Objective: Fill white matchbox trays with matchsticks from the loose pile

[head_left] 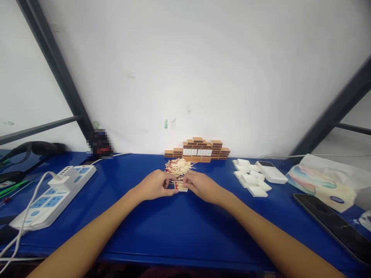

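Observation:
A small white matchbox tray (183, 190) with red-tipped matches lying in it sits on the blue tabletop between my hands. My left hand (155, 185) grips the tray's left end, thumb in front and fingers curled behind. At the right end, my right hand (203, 187) is closed, its fingertips pinched over the matches; its fingers partly cover what they hold. Just behind the tray spreads a loose heap of matches (179, 166), with heads pointing various ways. Some matches between the hands are hidden by my fingers.
Brown matchboxes (216, 148) are stacked against the wall, white ends facing out in the middle. Several white trays (251, 178) lie at right, beside a white device (271, 172), a tissue pack (327, 185) and a phone (330, 222). A power strip (49, 202) with cables lies left.

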### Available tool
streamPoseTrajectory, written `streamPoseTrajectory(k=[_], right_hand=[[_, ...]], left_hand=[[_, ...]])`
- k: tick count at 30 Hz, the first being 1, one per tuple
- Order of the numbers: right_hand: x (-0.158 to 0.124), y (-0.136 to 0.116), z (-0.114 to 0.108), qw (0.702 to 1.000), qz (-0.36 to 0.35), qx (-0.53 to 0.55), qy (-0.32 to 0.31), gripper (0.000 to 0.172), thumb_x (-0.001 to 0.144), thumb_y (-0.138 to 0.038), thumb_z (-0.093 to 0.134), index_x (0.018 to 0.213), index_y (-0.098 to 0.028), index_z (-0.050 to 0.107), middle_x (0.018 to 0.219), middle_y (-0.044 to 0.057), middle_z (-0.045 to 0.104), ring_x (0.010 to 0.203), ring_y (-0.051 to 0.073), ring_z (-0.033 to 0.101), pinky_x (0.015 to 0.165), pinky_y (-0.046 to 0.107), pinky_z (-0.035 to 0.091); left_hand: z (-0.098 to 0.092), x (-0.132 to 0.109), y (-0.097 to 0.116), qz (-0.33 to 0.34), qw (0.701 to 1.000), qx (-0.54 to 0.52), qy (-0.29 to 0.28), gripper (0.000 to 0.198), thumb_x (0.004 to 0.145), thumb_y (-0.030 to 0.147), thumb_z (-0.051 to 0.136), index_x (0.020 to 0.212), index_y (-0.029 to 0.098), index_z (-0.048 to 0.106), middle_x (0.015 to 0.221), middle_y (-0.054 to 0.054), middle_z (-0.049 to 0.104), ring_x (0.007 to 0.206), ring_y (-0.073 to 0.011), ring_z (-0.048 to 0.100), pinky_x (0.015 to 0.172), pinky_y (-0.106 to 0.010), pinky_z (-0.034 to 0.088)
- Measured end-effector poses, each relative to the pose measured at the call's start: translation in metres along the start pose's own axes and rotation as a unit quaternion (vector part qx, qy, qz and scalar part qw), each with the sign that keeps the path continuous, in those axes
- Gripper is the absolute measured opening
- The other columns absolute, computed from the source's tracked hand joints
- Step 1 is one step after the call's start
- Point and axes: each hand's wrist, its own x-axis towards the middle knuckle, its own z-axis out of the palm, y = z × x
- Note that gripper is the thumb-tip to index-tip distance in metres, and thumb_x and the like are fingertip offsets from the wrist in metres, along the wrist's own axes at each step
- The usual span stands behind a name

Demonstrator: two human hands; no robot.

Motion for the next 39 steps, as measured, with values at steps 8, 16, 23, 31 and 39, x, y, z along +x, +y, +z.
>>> streamPoseTrajectory(k=[8, 16, 23, 31, 39], right_hand=[[0.001, -0.003, 0.005, 1.000, -0.013, 0.006, 0.006, 0.006, 0.097, -0.015, 0.061, 0.092, -0.018, 0.062, 0.093, 0.003, 0.063, 0.081, 0.015, 0.056, 0.071, 0.025, 0.039], [-0.001, -0.002, 0.000, 1.000, -0.013, -0.001, 0.023, 0.005, 0.094, -0.014, 0.064, 0.090, -0.019, 0.064, 0.088, 0.002, 0.061, 0.077, 0.014, 0.055, 0.069, 0.024, 0.037], [0.000, -0.003, -0.001, 0.999, -0.003, -0.018, 0.032, 0.010, 0.099, -0.022, 0.060, 0.091, -0.019, 0.064, 0.088, 0.002, 0.062, 0.078, 0.015, 0.056, 0.068, 0.026, 0.038], [0.001, 0.005, -0.005, 0.992, 0.025, -0.043, 0.113, 0.018, 0.105, -0.028, 0.049, 0.095, -0.020, 0.062, 0.093, 0.004, 0.065, 0.076, 0.015, 0.057, 0.068, 0.027, 0.037], [-0.001, 0.011, 0.004, 0.993, 0.098, -0.055, 0.037, 0.017, 0.094, -0.035, 0.067, 0.093, -0.019, 0.062, 0.092, 0.004, 0.067, 0.073, 0.015, 0.057, 0.063, 0.026, 0.035]], left_hand=[[0.001, 0.000, -0.001, -0.009, 1.000, -0.004, -0.008, 0.029, 0.084, 0.039, 0.074, 0.107, 0.021, 0.076, 0.060, 0.005, 0.058, 0.052, -0.0107, 0.051, 0.054, -0.024, 0.033], [-0.001, 0.001, 0.001, -0.020, 1.000, -0.001, -0.014, 0.030, 0.082, 0.039, 0.074, 0.107, 0.021, 0.076, 0.060, 0.004, 0.060, 0.053, -0.0111, 0.053, 0.054, -0.023, 0.033], [-0.001, 0.000, 0.001, -0.011, 1.000, 0.006, -0.007, 0.031, 0.083, 0.040, 0.073, 0.106, 0.020, 0.077, 0.059, 0.003, 0.061, 0.052, -0.0118, 0.052, 0.054, -0.024, 0.032], [-0.023, 0.000, -0.015, -0.044, 0.998, -0.011, 0.054, 0.037, 0.085, 0.046, 0.072, 0.108, 0.018, 0.075, 0.060, 0.005, 0.058, 0.051, -0.0093, 0.048, 0.053, -0.023, 0.032], [-0.022, 0.000, -0.020, -0.039, 0.997, 0.026, 0.062, 0.037, 0.085, 0.046, 0.071, 0.109, 0.018, 0.075, 0.060, 0.004, 0.059, 0.052, -0.0100, 0.050, 0.053, -0.024, 0.030]])
